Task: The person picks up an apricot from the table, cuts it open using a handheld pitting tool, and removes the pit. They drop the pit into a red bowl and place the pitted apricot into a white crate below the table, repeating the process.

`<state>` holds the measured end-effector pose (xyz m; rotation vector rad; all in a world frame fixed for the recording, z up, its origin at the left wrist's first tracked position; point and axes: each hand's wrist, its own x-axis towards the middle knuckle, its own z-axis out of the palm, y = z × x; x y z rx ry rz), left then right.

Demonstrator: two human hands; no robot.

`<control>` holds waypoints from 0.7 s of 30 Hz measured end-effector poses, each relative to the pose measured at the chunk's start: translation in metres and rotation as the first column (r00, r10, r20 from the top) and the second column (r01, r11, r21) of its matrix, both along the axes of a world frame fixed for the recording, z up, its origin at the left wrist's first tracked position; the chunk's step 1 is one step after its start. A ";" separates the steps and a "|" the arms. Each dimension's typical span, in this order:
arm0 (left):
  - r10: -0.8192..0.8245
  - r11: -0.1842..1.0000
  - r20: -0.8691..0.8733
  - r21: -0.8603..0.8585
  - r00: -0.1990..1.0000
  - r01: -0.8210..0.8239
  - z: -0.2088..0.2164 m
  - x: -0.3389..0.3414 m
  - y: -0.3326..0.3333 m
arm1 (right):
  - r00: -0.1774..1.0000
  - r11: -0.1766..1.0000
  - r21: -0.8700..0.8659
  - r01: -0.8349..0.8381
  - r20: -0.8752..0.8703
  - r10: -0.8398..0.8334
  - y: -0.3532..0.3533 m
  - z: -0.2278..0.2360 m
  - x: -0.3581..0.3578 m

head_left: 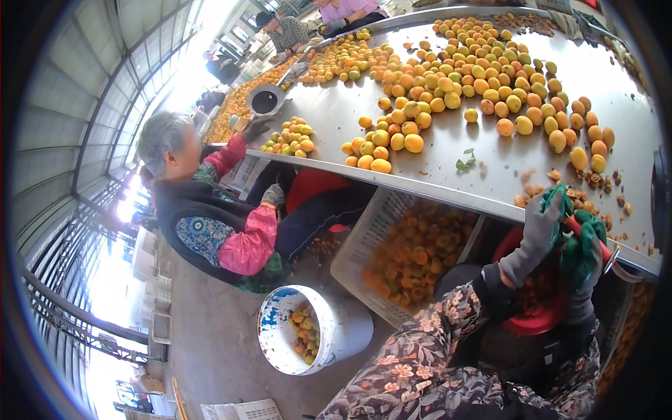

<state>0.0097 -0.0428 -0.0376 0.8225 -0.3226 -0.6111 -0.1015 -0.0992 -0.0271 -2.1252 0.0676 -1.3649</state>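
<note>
My left hand (pixel 542 227), in a grey and green glove, is closed at the metal table's (pixel 329 143) near edge. Whatever lies in its fingers is hidden. Right beside it, my right hand (pixel 586 248), gloved the same way, is closed around a red-handled tool (pixel 604 250) with a metal end. Below both hands sits a red basin (pixel 535 318) with orange fruit pieces in it. Brown pits (pixel 584 203) and scraps lie on the table just beyond my fingers. Farther back spreads a large heap of yellow-orange apricots (pixel 483 77).
A white crate (pixel 353 255) of apricot halves stands under the table edge. Left of it, a white bucket (pixel 350 336) holds some fruit. A seated co-worker (pixel 210 224) with gloved hands is at the left, near a metal scoop-like pan (pixel 264 100). Other people sit at the far end.
</note>
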 end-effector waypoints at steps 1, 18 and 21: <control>-0.002 0.997 0.114 0.081 0.994 -0.007 0.003 0.000 0.001 | 0.998 0.998 -0.014 0.056 -0.041 -0.056 -0.001 0.002 0.001; -0.270 0.829 0.956 0.290 0.113 -0.478 0.011 0.020 0.036 | 0.869 -0.172 0.880 -0.442 0.468 0.160 0.018 0.054 0.014; -0.088 0.976 0.854 0.177 0.513 -0.128 0.029 0.009 0.017 | 0.769 -0.116 0.825 -0.553 0.559 0.309 -0.019 0.020 -0.001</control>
